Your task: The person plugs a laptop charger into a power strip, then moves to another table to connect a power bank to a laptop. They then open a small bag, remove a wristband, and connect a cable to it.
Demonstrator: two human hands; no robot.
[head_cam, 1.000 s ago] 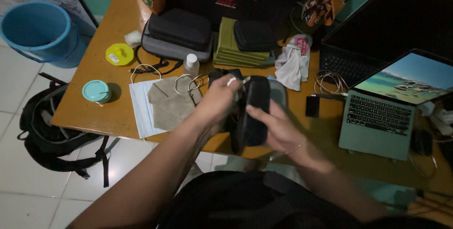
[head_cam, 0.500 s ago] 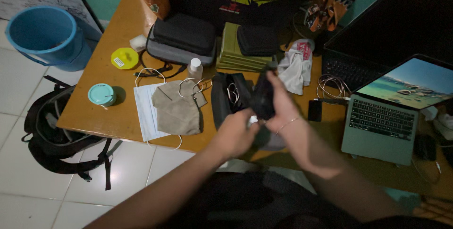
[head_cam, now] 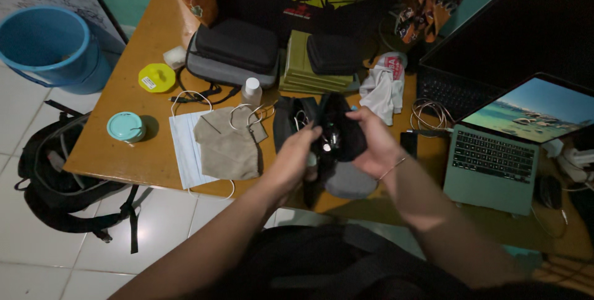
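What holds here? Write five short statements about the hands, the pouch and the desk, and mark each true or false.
1. Both hands hold the black pouch. True: left hand and right hand grip it.
2. The laptop is closed. False: it is open, screen lit.
3. A blue bucket stands on the floor. True.
4. The beige cloth mask lies on the laptop. False: it lies on the wooden desk.
5. The backpack sits on the desk. False: it is on the floor.

At the right of the frame, an open laptop screen [head_cam: 537, 109] shows a bright blue-and-turquoise beach scene. Behind it, upper right, a larger screen [head_cam: 526, 25] is dark. Upper left, a round yellow lid [head_cam: 156, 78] bears a small white rectangular label [head_cam: 148, 81].
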